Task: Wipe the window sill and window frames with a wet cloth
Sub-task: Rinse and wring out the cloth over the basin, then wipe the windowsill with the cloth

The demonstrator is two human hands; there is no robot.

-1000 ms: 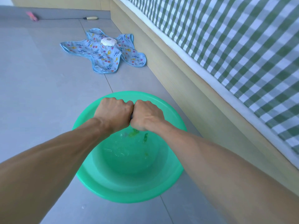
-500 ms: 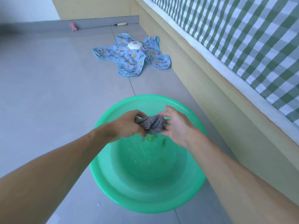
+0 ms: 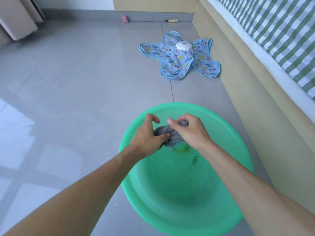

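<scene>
While the grey tiled floor spreads out under me and the bed with its green checked cover runs along my right, I crouch over the green basin that sits on the floor just beside the bed's wooden side. Farther off lies a blue patterned cloth with a white round object resting on it. Over the far half of the basin I hold the grey cloth, bunched and damp-looking, between both hands. My left hand has its thumb and lower fingers pinching the near end of the bundle, while the index finger arches loosely above it. My right hand curls over the far end, thumb and fingertips nipping a fold. As I judge it, the step is to shake the wad out and refold it into a flat pad. To do that well, I should keep it above the basin so drips fall inside, find two corners, and fold it smooth before heading to the window sill, which is not in view.
</scene>
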